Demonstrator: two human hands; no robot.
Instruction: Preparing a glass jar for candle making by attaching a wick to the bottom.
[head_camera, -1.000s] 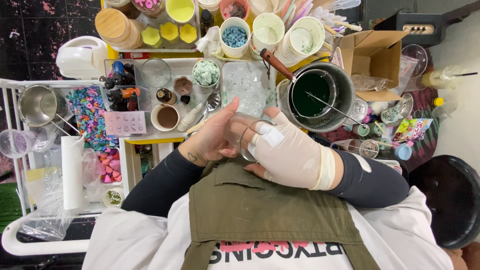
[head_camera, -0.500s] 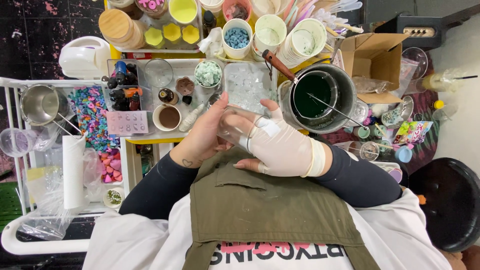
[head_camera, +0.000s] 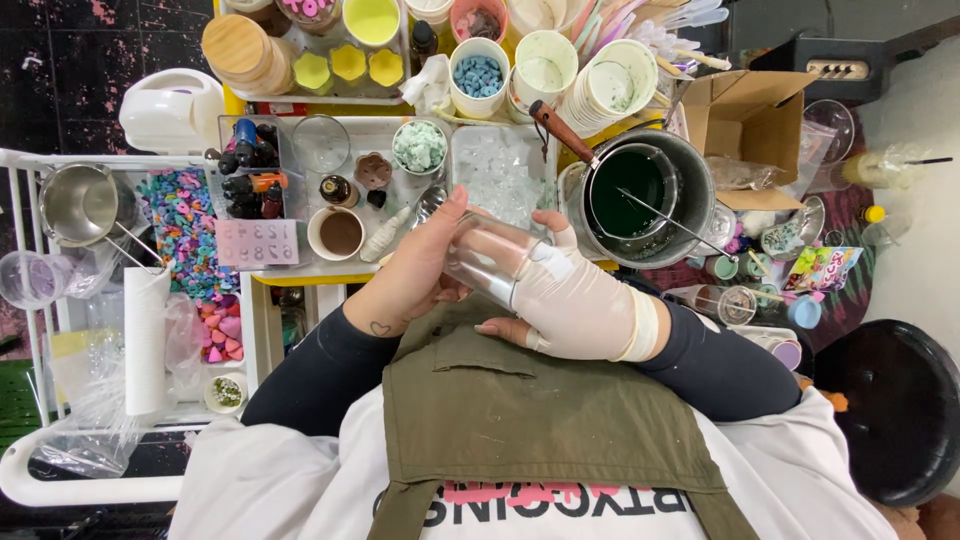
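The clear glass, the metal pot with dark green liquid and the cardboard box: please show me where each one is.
Clear glass (head_camera: 487, 258), head view, on its side wall between the hands.
Metal pot (head_camera: 697, 190), head view, on its right rim.
Cardboard box (head_camera: 745, 125), head view, on its front flap.

Open brown cardboard box (head_camera: 762, 118) upper right; colourful packet (head_camera: 826, 268) below it.

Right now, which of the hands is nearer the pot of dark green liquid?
Right. The gloved right hand is beside the pot; the bare left hand is farther off, beyond the clear glass both hold.
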